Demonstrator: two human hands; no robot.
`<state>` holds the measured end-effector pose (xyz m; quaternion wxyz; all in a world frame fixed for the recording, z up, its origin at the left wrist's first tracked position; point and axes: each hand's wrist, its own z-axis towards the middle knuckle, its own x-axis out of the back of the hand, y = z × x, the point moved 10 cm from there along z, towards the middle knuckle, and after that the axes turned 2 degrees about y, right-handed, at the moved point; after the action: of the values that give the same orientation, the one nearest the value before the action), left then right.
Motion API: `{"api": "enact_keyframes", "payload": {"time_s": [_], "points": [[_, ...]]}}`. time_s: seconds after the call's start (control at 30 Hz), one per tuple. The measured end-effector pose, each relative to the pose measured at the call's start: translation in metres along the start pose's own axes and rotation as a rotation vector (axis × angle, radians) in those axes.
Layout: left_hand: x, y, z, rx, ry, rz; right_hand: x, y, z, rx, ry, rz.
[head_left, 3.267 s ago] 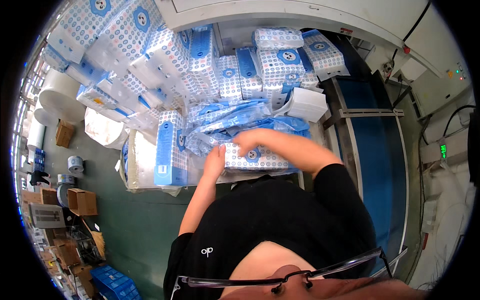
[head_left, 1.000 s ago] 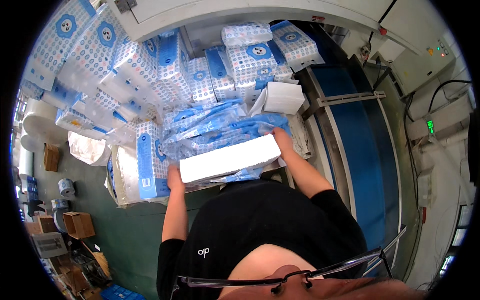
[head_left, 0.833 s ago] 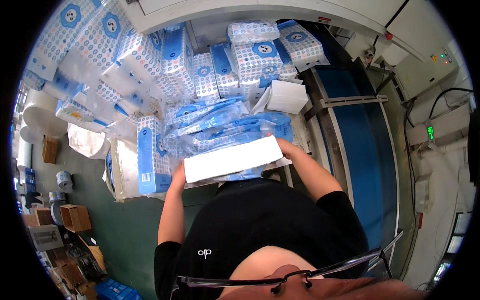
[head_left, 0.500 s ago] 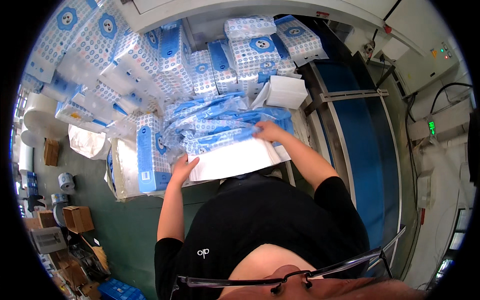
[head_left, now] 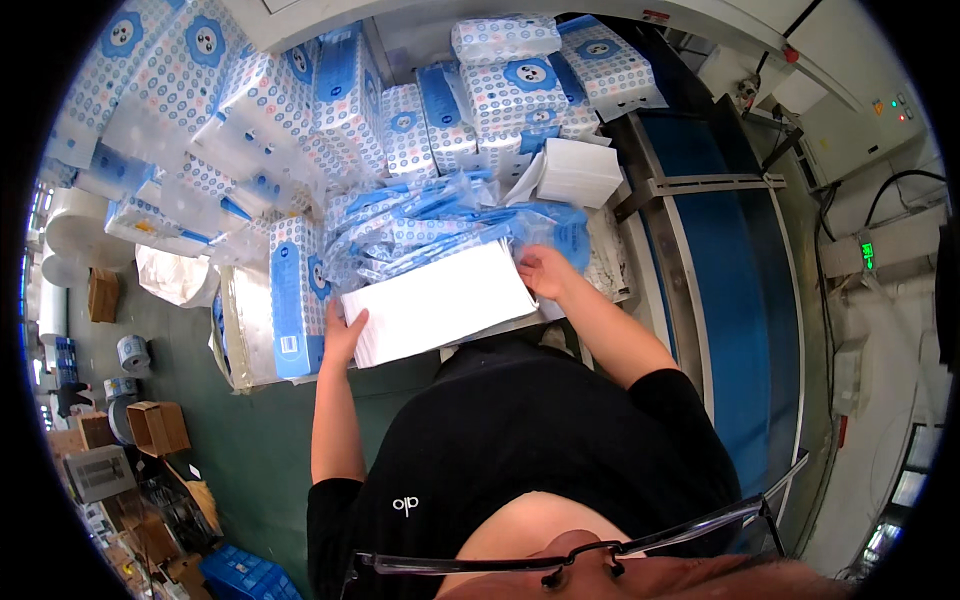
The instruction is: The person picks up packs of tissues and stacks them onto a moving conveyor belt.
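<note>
A thick stack of white folded tissues lies slanted at the near edge of the bench, its right end farther from me than its left. My left hand grips the left end, thumb on top. At the right end my right hand has its fingers curled against the stack's edge; some fingertips are hidden. Just behind the stack lies a crumpled heap of blue-and-white printed plastic bags. A filled tissue pack stands left of my left hand.
A second white tissue stack sits at the right back. Several filled packs are piled along the far side and left. A blue conveyor belt with metal rails runs on the right. Cardboard boxes stand on the floor at left.
The printed bag that covered the tissue stack's far part is off it, and the stack's top shows whole. The stack has turned and shifted left with my left hand; my right hand's fingers have curled.
</note>
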<state>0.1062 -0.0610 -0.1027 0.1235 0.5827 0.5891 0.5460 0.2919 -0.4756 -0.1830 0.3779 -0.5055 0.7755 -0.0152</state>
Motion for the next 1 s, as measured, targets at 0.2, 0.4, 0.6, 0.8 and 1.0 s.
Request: {"api": "enact_keyframes", "payload": {"time_s": [0.2,0.4,0.6,0.8,1.0], "points": [[0.027,0.025,-0.048,-0.046,0.380,0.233,0.003,-0.011,-0.076,0.246,0.203,-1.086],[-0.051,0.166,-0.103,-0.852,0.394,0.321,-0.005,-0.008,-0.071,0.274,0.152,-1.087],[-0.174,0.227,-0.114,-1.058,-0.037,0.208,-0.008,-0.016,-0.067,0.383,0.165,-1.242],[-0.232,0.237,-0.126,-1.131,-0.122,0.402,-0.026,-0.021,-0.078,0.522,0.140,-1.482],[-0.241,0.240,-0.133,-1.077,-0.096,0.493,-0.019,-0.023,-0.083,0.612,0.128,-1.556]]}}
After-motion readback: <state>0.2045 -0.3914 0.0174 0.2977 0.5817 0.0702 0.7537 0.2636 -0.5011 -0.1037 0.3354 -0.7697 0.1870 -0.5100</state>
